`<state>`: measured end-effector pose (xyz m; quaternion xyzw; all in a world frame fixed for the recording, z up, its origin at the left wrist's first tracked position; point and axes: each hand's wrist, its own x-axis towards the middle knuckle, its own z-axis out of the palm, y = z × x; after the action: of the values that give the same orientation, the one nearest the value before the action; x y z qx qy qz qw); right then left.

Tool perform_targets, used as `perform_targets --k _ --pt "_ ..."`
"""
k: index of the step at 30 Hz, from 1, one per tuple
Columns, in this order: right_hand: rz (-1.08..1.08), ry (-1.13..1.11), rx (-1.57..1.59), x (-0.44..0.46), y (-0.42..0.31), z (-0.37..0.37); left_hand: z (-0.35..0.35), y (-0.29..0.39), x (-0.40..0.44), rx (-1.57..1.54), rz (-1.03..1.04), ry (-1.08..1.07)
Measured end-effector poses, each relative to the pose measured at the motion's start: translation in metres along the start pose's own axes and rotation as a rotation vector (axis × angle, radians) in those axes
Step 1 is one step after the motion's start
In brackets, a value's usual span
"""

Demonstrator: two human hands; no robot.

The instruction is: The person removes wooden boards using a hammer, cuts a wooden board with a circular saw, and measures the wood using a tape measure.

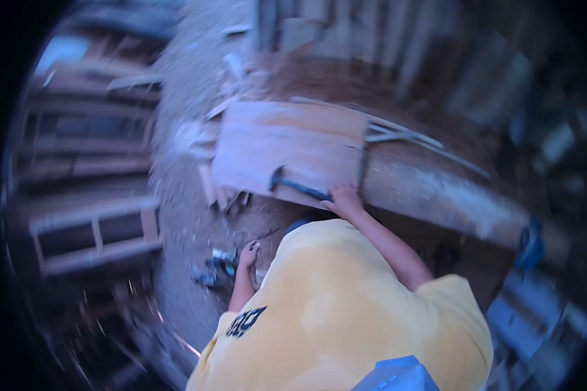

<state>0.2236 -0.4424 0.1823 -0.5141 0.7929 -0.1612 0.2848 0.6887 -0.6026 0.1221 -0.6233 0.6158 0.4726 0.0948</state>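
Observation:
My right hand [346, 201] is at the handle end of a claw hammer [299, 187], its thumb and fingers on either side of the handle. The hammer lies low over a flat wooden panel [287, 137], its dark head pointing left. My left hand [248, 254] hangs lower, to the left of my body, beyond the panel's near edge. Its fingers are curled together; anything inside them is too small and blurred to make out.
The panel rests on a long workbench [437, 186] that runs off to the right. Thin wood strips [404, 135] lie behind it. Wooden frames [98, 234] stand at left. Scraps and tools [218, 266] litter the ground near my left hand. A blue item [531, 244] is at right.

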Motion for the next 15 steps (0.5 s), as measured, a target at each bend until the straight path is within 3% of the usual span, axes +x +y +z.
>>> perform_targets --k 1,2,3,5,10,12,14,15 --pt "-0.008 0.006 0.061 -0.003 0.005 0.005 -0.005 0.037 0.008 0.067 0.071 0.018" --pt "-0.144 0.113 0.068 0.001 0.014 0.018 -0.003 0.06 0.024 -0.057 0.062 0.006" --pt "-0.223 0.12 -0.144 0.0 0.012 0.013 -0.005 0.091 0.03 0.035 0.144 -0.008" --pt "-0.17 0.172 -0.332 -0.005 0.006 0.008 -0.006 0.132 0.054 0.172 0.289 -0.094" --pt "0.253 0.141 -0.148 -0.053 -0.014 -0.012 -0.04 0.109 0.159 0.291 0.371 -0.422" --pt "0.448 0.385 -0.06 -0.097 0.02 -0.024 -0.02 0.11 0.169 0.217 0.326 -0.452" --pt "0.551 0.298 -0.054 -0.161 0.074 -0.067 0.009 0.134 0.144 0.33 0.326 -0.467" --pt "0.539 0.363 -0.115 -0.178 0.093 -0.07 0.018 0.136 0.142 0.371 0.332 -0.472"
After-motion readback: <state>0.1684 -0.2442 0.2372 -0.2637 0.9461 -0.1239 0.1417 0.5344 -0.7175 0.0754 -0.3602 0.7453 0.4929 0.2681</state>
